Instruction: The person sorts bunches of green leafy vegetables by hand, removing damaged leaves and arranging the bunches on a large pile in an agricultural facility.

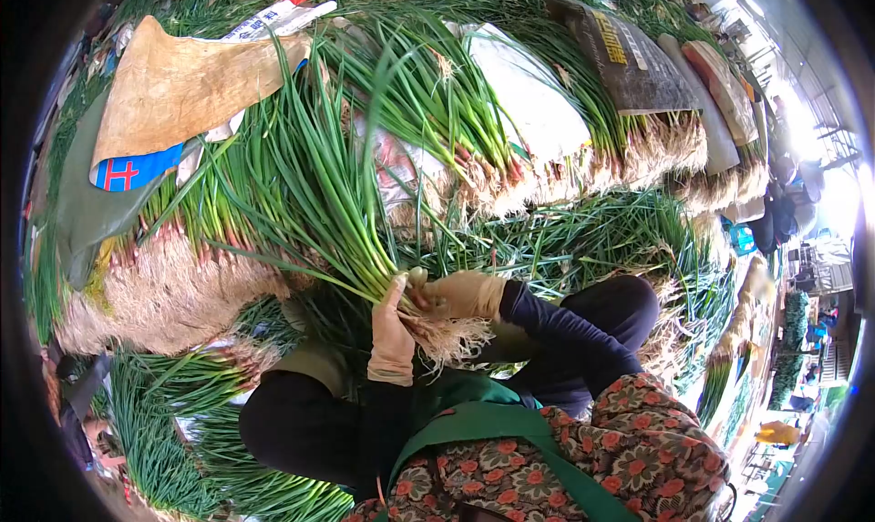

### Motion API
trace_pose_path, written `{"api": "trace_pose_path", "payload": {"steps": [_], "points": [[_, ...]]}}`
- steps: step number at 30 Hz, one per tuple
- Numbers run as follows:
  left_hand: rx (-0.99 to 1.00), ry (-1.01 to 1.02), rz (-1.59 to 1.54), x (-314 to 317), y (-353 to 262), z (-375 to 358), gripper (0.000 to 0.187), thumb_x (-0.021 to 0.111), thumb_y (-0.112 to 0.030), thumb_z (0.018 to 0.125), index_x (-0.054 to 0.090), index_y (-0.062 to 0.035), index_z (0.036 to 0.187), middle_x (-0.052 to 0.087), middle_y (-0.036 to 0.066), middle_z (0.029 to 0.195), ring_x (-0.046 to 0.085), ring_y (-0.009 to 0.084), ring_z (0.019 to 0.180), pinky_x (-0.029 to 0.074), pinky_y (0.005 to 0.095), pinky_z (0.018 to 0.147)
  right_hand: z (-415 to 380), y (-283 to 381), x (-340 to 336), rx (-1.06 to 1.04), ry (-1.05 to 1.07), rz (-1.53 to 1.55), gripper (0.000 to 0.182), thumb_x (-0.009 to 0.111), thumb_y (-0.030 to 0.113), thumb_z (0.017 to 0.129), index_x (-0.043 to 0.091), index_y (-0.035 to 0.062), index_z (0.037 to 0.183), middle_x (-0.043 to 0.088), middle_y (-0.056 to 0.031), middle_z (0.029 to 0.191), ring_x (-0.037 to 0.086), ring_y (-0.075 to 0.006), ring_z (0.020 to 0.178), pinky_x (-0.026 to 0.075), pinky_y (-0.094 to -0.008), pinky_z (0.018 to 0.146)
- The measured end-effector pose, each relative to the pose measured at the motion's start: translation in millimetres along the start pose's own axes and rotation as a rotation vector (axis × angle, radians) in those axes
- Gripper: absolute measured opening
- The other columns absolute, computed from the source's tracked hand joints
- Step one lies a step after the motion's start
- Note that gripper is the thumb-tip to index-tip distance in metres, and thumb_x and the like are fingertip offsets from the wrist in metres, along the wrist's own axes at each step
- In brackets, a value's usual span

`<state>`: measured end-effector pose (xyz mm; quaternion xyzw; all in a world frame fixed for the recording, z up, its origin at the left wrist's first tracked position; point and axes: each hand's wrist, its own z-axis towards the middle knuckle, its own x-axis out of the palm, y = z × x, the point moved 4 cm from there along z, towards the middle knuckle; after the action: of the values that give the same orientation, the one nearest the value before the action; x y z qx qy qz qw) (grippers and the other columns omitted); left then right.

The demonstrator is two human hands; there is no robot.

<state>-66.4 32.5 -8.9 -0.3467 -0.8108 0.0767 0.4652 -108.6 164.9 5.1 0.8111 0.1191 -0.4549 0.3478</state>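
A bunch of spring onions [351, 217] is held in front of my lap, its long green leaves fanning up and to the left. Its pale, stringy roots [451, 338] hang to the lower right. My left hand [392, 335], in a light glove, is closed around the stems just above the roots. From the right, my right hand [460, 296], gloved too, has its fingers curled against the same stems near the root end. The fingertips meet there and partly hide the lower stems.
Rows of spring onions with matted roots [164, 290] lie ahead, partly under a tan sheet [182, 89], a white sheet [533, 94] and a dark printed sack [629, 57]. Loose green leaves [583, 244] cover the ground before my knees. More spring onions [164, 431] lie at lower left.
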Motion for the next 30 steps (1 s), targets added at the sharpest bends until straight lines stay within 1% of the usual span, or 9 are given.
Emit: {"api": "trace_pose_path", "payload": {"steps": [7, 11, 14, 15, 19, 20, 24, 25, 30], "points": [[-0.004, 0.0, -0.164, 3.1, -8.2, -10.9, 0.027, 0.05, -0.027, 0.093, 0.058, -0.0011, 0.089, 0.057, 0.005, 0.072, 0.058, 0.0171, 0.069, 0.052, 0.0309, 0.068, 22.5, -173.1, -30.1, 0.593, -0.774, 0.041, 0.032, 0.06, 0.035, 0.083, 0.062, 0.0055, 0.097, 0.064, -0.0175, 0.079, 0.062, -0.0265, 0.075, 0.049, -0.0382, 0.068], [0.058, -0.046, -0.167, 5.0, -11.3, -9.8, 0.028, 0.049, -0.028, 0.093, 0.058, -0.0015, 0.09, 0.061, 0.008, 0.079, 0.06, 0.0173, 0.071, 0.052, 0.0307, 0.07, 45.2, -147.8, -5.7, 0.446, -0.451, 0.108, 0.03, 0.055, 0.031, 0.084, 0.058, 0.0075, 0.102, 0.062, -0.0167, 0.089, 0.062, -0.0271, 0.076, 0.05, -0.0398, 0.067], [0.021, 0.042, -0.001, -1.7, -11.8, -4.4, 0.034, 0.047, -0.029, 0.093, 0.059, 0.001, 0.102, 0.061, 0.008, 0.082, 0.062, 0.015, 0.077, 0.051, 0.0281, 0.065, 9.8, -33.8, 10.0, -0.329, -0.335, 0.059, 0.034, 0.045, 0.016, 0.088, 0.049, 0.0047, 0.119, 0.056, -0.0179, 0.115, 0.061, -0.0221, 0.083, 0.053, -0.0379, 0.067], [-0.005, -0.031, -0.024, 0.2, -10.2, -1.4, 0.034, 0.047, -0.029, 0.093, 0.058, 0.0013, 0.104, 0.058, 0.006, 0.076, 0.061, 0.0152, 0.072, 0.051, 0.0275, 0.063, 6.7, 4.9, 11.1, -0.117, 0.111, -0.073, 0.024, 0.044, 0.017, 0.089, 0.054, 0.0018, 0.106, 0.061, -0.017, 0.104, 0.062, -0.0261, 0.082, 0.051, -0.0371, 0.07], [0.013, -0.026, -0.053, -7.2, 1.6, 2.5, 0.028, 0.049, -0.025, 0.092, 0.059, -0.0004, 0.102, 0.059, 0.009, 0.081, 0.06, 0.0188, 0.074, 0.05, 0.031, 0.073, -7.9, -8.7, 25.1, -0.131, 0.383, 0.608, 0.044, 0.038, 0.038, 0.094, 0.055, -0.0016, 0.102, 0.063, -0.0175, 0.094, 0.062, -0.0274, 0.089, 0.05, -0.0352, 0.074], [0.011, -0.067, -0.114, -3.3, 1.8, 0.2, 0.028, 0.05, -0.024, 0.092, 0.058, -0.0007, 0.104, 0.061, 0.011, 0.087, 0.061, 0.0201, 0.079, 0.05, 0.0322, 0.076, -9.4, -30.7, 34.1, 0.22, 0.484, 0.969, 0.062, 0.035, 0.052, 0.093, 0.054, -0.0059, 0.106, 0.062, -0.0184, 0.1, 0.06, -0.0268, 0.089, 0.048, -0.0339, 0.078], [-0.005, -0.123, 0.226, -12.6, 5.0, 3.0, 0.023, 0.057, -0.024, 0.088, 0.062, -0.002, 0.084, 0.053, 0.004, 0.056, 0.051, 0.0138, 0.04, 0.039, 0.0241, 0.033, 17.4, -28.3, 61.4, 0.158, 0.215, 1.462, 0.079, 0.039, 0.067, 0.084, 0.054, -0.0065, 0.108, 0.062, -0.0151, 0.095, 0.059, -0.0214, 0.088, 0.048, -0.0373, 0.082], [0.0, -0.146, 0.243, -13.1, 8.4, 2.6, 0.023, 0.057, -0.024, 0.088, 0.063, -0.0017, 0.085, 0.053, 0.005, 0.056, 0.049, 0.0143, 0.038, 0.038, 0.0245, 0.032, 17.8, -9.1, 30.7, 0.487, 0.142, 1.305, 0.071, 0.044, 0.065, 0.084, 0.057, -0.0012, 0.104, 0.061, -0.0116, 0.089, 0.058, -0.0171, 0.08, 0.049, -0.0347, 0.075], [0.074, -0.276, 0.151, -17.9, 16.0, 3.6, 0.023, 0.059, -0.021, 0.086, 0.063, 0.0, 0.092, 0.056, 0.007, 0.058, 0.048, 0.0141, 0.035, 0.034, 0.0251, 0.029, 72.8, -11.1, 29.1, 0.406, -0.537, 1.898, 0.021, 0.058, 0.026, 0.088, 0.059, 0.006, 0.095, 0.061, -0.0016, 0.081, 0.056, -0.0135, 0.068, 0.046, -0.0295, 0.061]]}}
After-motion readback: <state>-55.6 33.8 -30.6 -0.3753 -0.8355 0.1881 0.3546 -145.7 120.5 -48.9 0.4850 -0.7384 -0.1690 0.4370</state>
